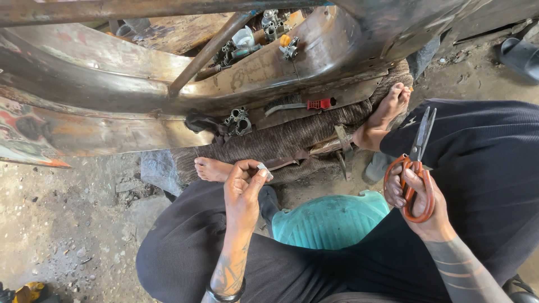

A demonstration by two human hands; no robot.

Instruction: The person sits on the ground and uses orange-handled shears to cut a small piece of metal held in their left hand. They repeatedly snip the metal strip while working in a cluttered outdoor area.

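Observation:
My left hand (242, 188) is raised over my left knee and pinches a small pale flat piece (264, 169) between thumb and fingertips. My right hand (418, 199) grips orange-handled scissors (416, 161), fingers through the loops, with the dark blades closed and pointing up over my right thigh. Both hands hover above my lap in dark trousers. My bare feet (213, 169) rest against a strip of brown ribbed fabric (292, 134).
I sit on a teal plastic stool (331, 219). A rusty metal body panel (112, 84) and bar (208, 53) cross ahead. Grey metal engine parts (238, 120), a tool with a red handle (306, 105) and more parts (269, 28) lie there. Dirt ground spreads to the left.

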